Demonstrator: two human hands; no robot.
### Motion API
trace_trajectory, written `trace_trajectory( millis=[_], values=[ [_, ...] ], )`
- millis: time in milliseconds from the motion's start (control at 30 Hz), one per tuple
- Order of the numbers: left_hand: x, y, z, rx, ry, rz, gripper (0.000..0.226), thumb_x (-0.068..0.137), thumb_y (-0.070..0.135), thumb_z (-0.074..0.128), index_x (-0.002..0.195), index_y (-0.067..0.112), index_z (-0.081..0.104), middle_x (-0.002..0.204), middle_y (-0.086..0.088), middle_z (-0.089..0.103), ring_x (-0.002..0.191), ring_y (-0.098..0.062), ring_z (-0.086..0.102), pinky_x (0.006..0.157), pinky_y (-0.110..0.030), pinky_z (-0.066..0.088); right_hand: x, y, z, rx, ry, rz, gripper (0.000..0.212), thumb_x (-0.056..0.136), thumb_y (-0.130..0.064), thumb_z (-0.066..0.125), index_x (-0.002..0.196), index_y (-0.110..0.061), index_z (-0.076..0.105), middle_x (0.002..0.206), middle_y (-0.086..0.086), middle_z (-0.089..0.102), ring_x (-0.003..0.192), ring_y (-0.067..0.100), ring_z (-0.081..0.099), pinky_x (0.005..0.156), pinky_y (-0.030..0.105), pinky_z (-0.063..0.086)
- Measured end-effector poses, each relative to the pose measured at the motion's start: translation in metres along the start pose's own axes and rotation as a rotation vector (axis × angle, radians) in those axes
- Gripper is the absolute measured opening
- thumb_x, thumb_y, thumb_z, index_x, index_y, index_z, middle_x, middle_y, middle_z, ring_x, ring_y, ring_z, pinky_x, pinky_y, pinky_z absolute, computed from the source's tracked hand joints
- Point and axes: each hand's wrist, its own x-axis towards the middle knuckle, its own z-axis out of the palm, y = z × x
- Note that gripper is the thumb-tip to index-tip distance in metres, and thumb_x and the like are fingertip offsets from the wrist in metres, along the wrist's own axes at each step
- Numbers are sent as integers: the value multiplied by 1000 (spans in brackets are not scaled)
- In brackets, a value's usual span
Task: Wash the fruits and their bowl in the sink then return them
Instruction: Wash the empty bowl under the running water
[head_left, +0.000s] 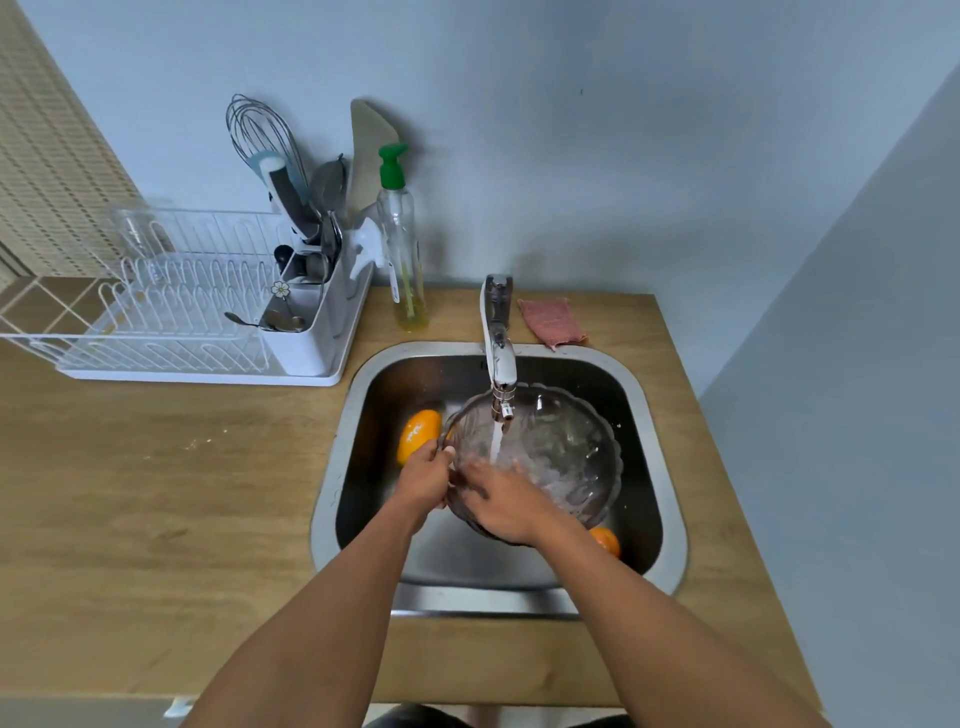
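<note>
A clear scalloped glass bowl (566, 447) is held inside the steel sink (652, 431), under water running from the tap (497, 338). My left hand (423, 475) grips the bowl's left rim. My right hand (501, 501) lies flat inside the bowl at its near side, fingers spread on the glass. An orange-yellow fruit (418, 434) lies on the sink floor left of the bowl. A second orange fruit (607, 540) shows partly under the bowl's near right edge.
A white dish rack (171, 317) with a utensil caddy stands on the wooden counter (156, 493) at the left. A soap bottle with a green pump (402, 249) stands behind the sink. A pink cloth (551, 321) lies right of the tap.
</note>
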Motion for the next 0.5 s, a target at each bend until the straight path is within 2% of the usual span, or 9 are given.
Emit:
trace_trajectory(
  millis=[67, 100, 133, 200, 267, 367, 400, 433, 500],
  values=[
    [1, -2, -1, 29, 16, 4, 25, 102, 20, 39, 113, 14, 60, 82, -12, 58, 61, -19, 48, 47, -25, 36, -17, 4, -5, 72, -55, 20, 33, 88, -40, 40, 107, -33, 66, 116, 3, 68, 106, 26, 60, 91, 39, 46],
    [1, -3, -2, 45, 25, 11, 25, 102, 20, 39, 115, 15, 60, 83, -10, 59, 61, -18, 49, 46, -24, 37, -24, 9, -8, 102, -62, 28, 30, 86, -41, 42, 87, -26, 68, 96, 4, 71, 89, 25, 63, 77, 37, 48],
    [2, -3, -3, 57, 34, 20, 26, 102, 20, 38, 117, 16, 60, 87, -10, 60, 62, -16, 50, 46, -23, 38, -31, 15, -13, 127, -56, 41, 34, 85, -42, 45, 75, -16, 64, 78, 4, 67, 73, 21, 60, 67, 35, 47],
    [2, -4, -4, 78, 44, 38, 28, 103, 21, 38, 122, 17, 58, 100, -15, 63, 70, -20, 56, 48, -25, 46, -44, 29, -23, 152, -39, 88, 39, 86, -37, 51, 65, -5, 58, 57, 1, 53, 51, 11, 46, 54, 29, 38],
    [0, -3, -3, 95, 36, 46, 29, 103, 20, 38, 126, 17, 56, 109, -18, 64, 87, -29, 63, 64, -36, 58, -52, 43, -34, 129, -23, 136, 39, 89, -30, 51, 55, -10, 52, 50, -4, 44, 43, 5, 37, 49, 24, 32],
    [-5, 0, 1, 99, 15, 91, 31, 103, 18, 38, 130, 16, 52, 106, -14, 65, 83, -22, 62, 61, -26, 58, -48, 53, -43, -83, 45, 208, 41, 90, -28, 48, 52, -15, 44, 52, -1, 44, 48, 13, 43, 51, 27, 33],
    [-5, 2, 1, 126, 19, 109, 34, 102, 19, 38, 134, 17, 49, 115, -15, 64, 92, -24, 62, 73, -30, 58, -44, 53, -44, -164, 81, 237, 39, 91, -29, 47, 55, -14, 47, 56, 1, 48, 54, 17, 49, 52, 27, 34],
    [-6, 4, 1, 165, 27, 116, 37, 102, 20, 39, 138, 17, 46, 125, -16, 60, 106, -29, 61, 89, -41, 56, -39, 53, -43, -229, 119, 272, 35, 92, -28, 46, 62, -13, 53, 65, 3, 54, 64, 21, 56, 55, 27, 37],
    [-7, 6, -3, 236, 29, 115, 42, 102, 24, 40, 143, 18, 42, 136, -16, 54, 122, -36, 53, 102, -53, 47, -29, 54, -43, -328, 200, 328, 30, 95, -29, 42, 95, -9, 65, 100, 11, 63, 98, 29, 60, 76, 33, 48]
  ],
)
